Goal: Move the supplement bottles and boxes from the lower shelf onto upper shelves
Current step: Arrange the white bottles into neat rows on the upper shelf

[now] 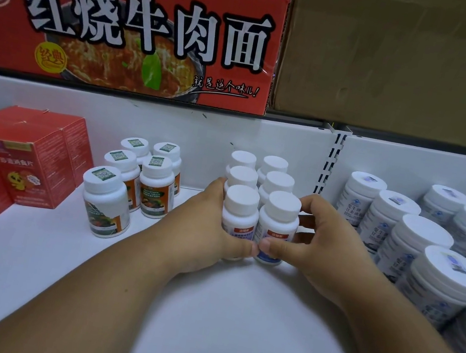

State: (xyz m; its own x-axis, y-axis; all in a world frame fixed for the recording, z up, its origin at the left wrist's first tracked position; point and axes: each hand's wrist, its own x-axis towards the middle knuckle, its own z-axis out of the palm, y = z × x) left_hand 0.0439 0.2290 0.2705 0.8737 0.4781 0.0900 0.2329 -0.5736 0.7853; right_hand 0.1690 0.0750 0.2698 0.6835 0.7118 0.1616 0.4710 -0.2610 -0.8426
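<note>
Several white supplement bottles with plain white caps (pixel 259 193) stand in two rows on the white shelf (pixel 203 310). My left hand (pixel 201 226) wraps the left side of this group, and my right hand (pixel 315 245) wraps the right side. Both thumbs press the fronts of the two nearest bottles and nearly touch each other. The fingers curl behind the bottles' sides. Left of the group stand several white bottles with orange and green labels (pixel 138 179). Red supplement boxes (pixel 12 161) sit at the far left.
Many larger white bottles with blue labels (pixel 417 247) fill the shelf at the right, past a slotted upright (pixel 331 162). Above the shelf's back wall sit a red noodle carton (pixel 127 29) and a brown cardboard box (pixel 405 60).
</note>
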